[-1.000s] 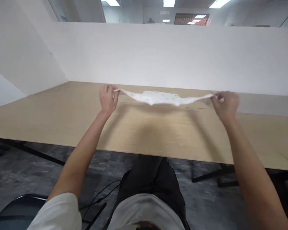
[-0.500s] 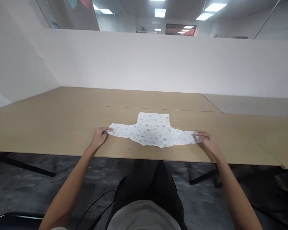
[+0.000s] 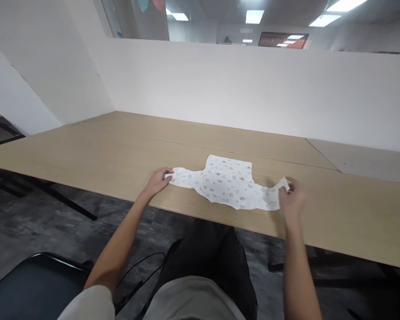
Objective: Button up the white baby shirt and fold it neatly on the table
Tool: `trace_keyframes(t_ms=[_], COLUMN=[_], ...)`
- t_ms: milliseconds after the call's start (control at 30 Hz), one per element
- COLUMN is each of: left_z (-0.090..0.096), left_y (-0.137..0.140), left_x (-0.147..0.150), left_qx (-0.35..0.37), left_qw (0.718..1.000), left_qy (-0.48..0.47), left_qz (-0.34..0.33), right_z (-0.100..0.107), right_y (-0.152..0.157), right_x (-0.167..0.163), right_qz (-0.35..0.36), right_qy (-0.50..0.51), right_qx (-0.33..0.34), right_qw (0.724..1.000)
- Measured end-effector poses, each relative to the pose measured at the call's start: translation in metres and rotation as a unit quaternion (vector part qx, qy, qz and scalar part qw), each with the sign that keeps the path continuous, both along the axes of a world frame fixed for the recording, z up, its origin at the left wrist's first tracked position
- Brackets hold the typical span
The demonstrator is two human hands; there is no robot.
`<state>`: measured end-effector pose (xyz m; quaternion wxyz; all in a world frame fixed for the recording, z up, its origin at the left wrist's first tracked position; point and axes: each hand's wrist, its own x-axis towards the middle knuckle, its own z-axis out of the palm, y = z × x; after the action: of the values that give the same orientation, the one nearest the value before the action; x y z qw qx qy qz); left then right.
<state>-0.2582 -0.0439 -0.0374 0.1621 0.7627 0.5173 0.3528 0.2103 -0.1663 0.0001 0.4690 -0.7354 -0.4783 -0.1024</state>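
Here, a small white garment (image 3: 228, 186) printed with tiny coloured motifs is laid flat on the wooden table (image 3: 120, 146), close to the table's near edge and slightly right of the view's centre. Its body is spread toward 12 o'clock, and its two sleeves are stretched out toward 9 and 3 o'clock.

The left hand (image 3: 157, 181) is set at the 9 o'clock end of the garment, palm down on the table, with its fingers closed narrowly over the tip of the left sleeve, so that the cloth is pressed or pinched there; which of the two cannot be told. The right hand (image 3: 290, 199) is placed at the 3 o'clock end, and the tip of the right sleeve is held pinched between its fingers and lifted slightly off the tabletop, the cloth being curled upward at that point. The hand is somewhat blurred.

A white partition wall (image 3: 253, 84) is seen beyond the table at 12 o'clock, with ceiling lights (image 3: 254, 16) above it. A second, greyer tabletop (image 3: 370, 160) is joined on at 2 o'clock. A black chair seat (image 3: 33, 289) is visible at 8 o'clock, near the floor, and a black cable (image 3: 136, 271) is trailed beside the person's dark trousers (image 3: 206, 249) at 6 o'clock.
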Motion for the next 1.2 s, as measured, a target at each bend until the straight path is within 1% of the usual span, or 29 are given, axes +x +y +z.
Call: trace_keyframes(t_ms=[33, 67, 100, 167, 200, 233, 300, 367, 433, 533, 667, 800, 900, 967, 1033, 1200], left_z=[-0.001, -0.002, -0.002, -0.001, 0.000, 0.002, 0.005, 0.007, 0.009, 0.010, 0.011, 0.014, 0.016, 0.016, 0.016, 0.017], left_y=[0.001, 0.001, 0.001, 0.000, -0.001, -0.002, -0.005, -0.007, -0.009, -0.010, -0.010, -0.012, -0.013, -0.012, -0.012, -0.014], left_x=[-0.002, -0.003, -0.004, -0.005, -0.004, -0.004, -0.002, 0.000, 0.002, 0.003, 0.003, 0.004, 0.005, 0.005, 0.005, 0.006], left_qx=[-0.008, -0.017, -0.024, -0.039, -0.044, -0.049, -0.053, -0.055, -0.058, -0.066, -0.066, -0.063, -0.059, -0.059, -0.059, -0.057], left_qw=[0.999, 0.997, 0.994, 0.990, 0.989, 0.988, 0.988, 0.989, 0.990, 0.991, 0.993, 0.994, 0.995, 0.995, 0.995, 0.995], left_qy=[-0.040, -0.075, -0.102, -0.133, -0.140, -0.144, -0.144, -0.136, -0.126, -0.117, -0.099, -0.083, -0.074, -0.073, -0.076, -0.079], left_qz=[-0.012, -0.021, -0.025, -0.032, -0.034, -0.034, -0.029, -0.017, -0.001, 0.020, 0.017, 0.018, 0.019, 0.023, 0.027, 0.028], right_z=[0.008, 0.013, 0.017, 0.017, 0.015, 0.013, 0.007, 0.002, -0.004, -0.012, -0.020, -0.023, -0.025, -0.027, -0.029, -0.030], right_y=[0.006, 0.012, 0.018, 0.029, 0.035, 0.040, 0.048, 0.053, 0.055, 0.054, 0.055, 0.059, 0.060, 0.060, 0.060, 0.061], right_x=[-0.025, -0.051, -0.079, -0.129, -0.150, -0.166, -0.184, -0.187, -0.183, -0.176, -0.174, -0.173, -0.172, -0.172, -0.173, -0.172], right_qz=[0.028, 0.077, 0.123, 0.180, 0.207, 0.231, 0.258, 0.265, 0.266, 0.285, 0.338, 0.369, 0.409, 0.430, 0.436, 0.436], right_qy=[-0.003, -0.012, -0.024, -0.062, -0.100, -0.143, -0.221, -0.266, -0.270, -0.247, -0.216, -0.185, -0.198, -0.215, -0.225, -0.229], right_qx=[0.019, 0.023, 0.011, -0.049, -0.087, -0.126, -0.186, -0.217, -0.235, -0.251, -0.231, -0.206, -0.186, -0.187, -0.194, -0.192], right_qw=[0.999, 0.997, 0.992, 0.980, 0.969, 0.954, 0.922, 0.901, 0.895, 0.892, 0.886, 0.887, 0.871, 0.857, 0.849, 0.849])
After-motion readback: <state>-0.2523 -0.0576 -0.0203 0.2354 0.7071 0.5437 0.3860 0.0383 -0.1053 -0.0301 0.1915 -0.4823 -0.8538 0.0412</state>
